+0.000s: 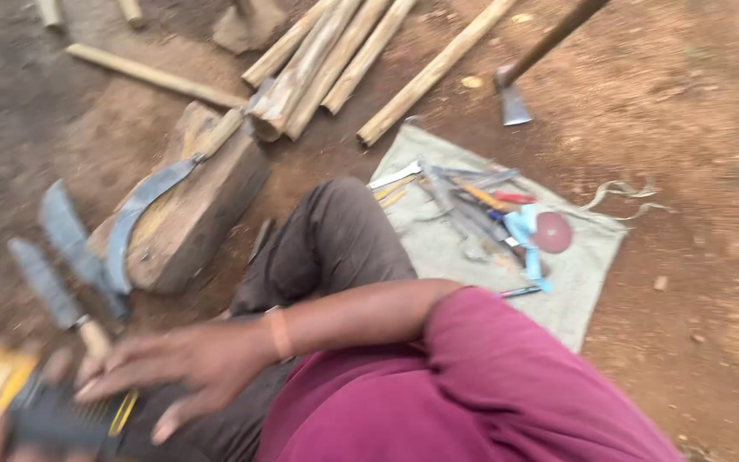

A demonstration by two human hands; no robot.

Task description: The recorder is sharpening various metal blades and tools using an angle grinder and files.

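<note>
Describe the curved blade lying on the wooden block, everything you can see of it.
The curved blade is a sickle-like knife of dull grey metal with a pale wooden handle. It lies flat along the top of the wooden block on the bare earth, handle pointing toward the pile of poles, its hooked tip curling down over the block's near end. Neither hand touches it. Motion blur hides the edge's condition.

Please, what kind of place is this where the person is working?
Probably an outdoor woodworking spot on bare earth. Peeled wooden poles lie on the reddish dirt ground, a curved blade rests on a chopping block, and small hand tools lie on a cloth.
</note>
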